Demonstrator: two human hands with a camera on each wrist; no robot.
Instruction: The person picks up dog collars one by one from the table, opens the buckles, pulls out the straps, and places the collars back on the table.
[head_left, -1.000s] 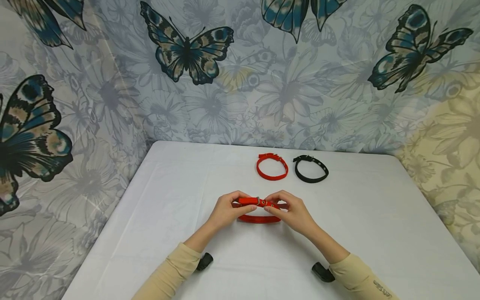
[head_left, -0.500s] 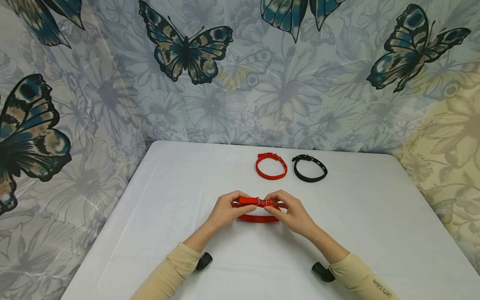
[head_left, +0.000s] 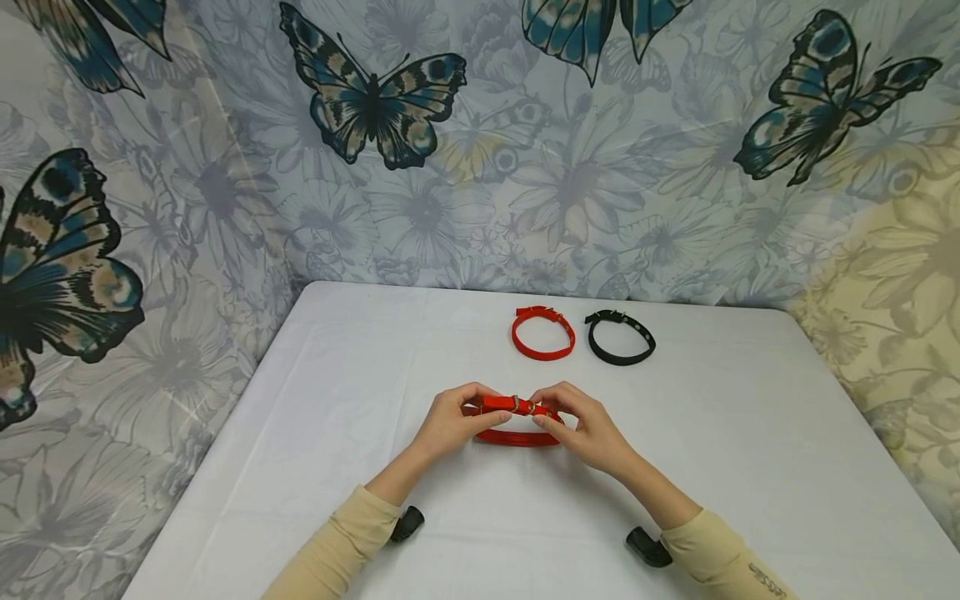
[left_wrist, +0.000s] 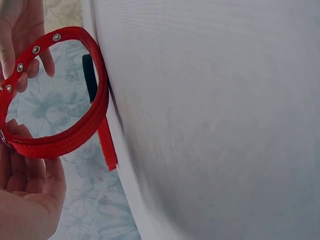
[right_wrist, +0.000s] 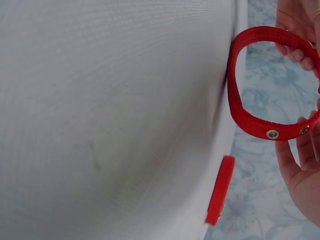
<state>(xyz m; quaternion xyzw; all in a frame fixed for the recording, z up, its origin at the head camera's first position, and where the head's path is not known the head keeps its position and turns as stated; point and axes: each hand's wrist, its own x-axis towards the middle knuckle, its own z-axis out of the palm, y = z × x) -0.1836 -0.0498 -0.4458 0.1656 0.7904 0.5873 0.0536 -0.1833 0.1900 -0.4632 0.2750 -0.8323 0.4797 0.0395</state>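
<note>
A red pet collar (head_left: 517, 438) with metal eyelets is held as a closed loop above the near middle of the table, its buckle side uppermost. My left hand (head_left: 453, 421) pinches the strap just left of the metal ring, thumb in front and fingers behind. On the other side of the buckle, my right hand (head_left: 588, 423) pinches the eyelet part of the strap between thumb and fingers. The loop of the collar (left_wrist: 102, 95) hangs down with its lowest part right at the tabletop in the left wrist view. In the right wrist view an eyelet shows on the collar (right_wrist: 250, 125) near my right fingers.
Farther back on the white-covered table (head_left: 360, 358) lie a second red collar (head_left: 543, 356) and a black collar (head_left: 622, 361), both buckled into loops. Black wrist devices (head_left: 408, 524) sit under the sleeves. A butterfly-patterned cloth (head_left: 480, 225) hangs behind the table.
The strap end that stuck out past my right fingers a second ago no longer shows there. My right fingertips have shifted slightly rightward; my left hand stays nearly still.
</note>
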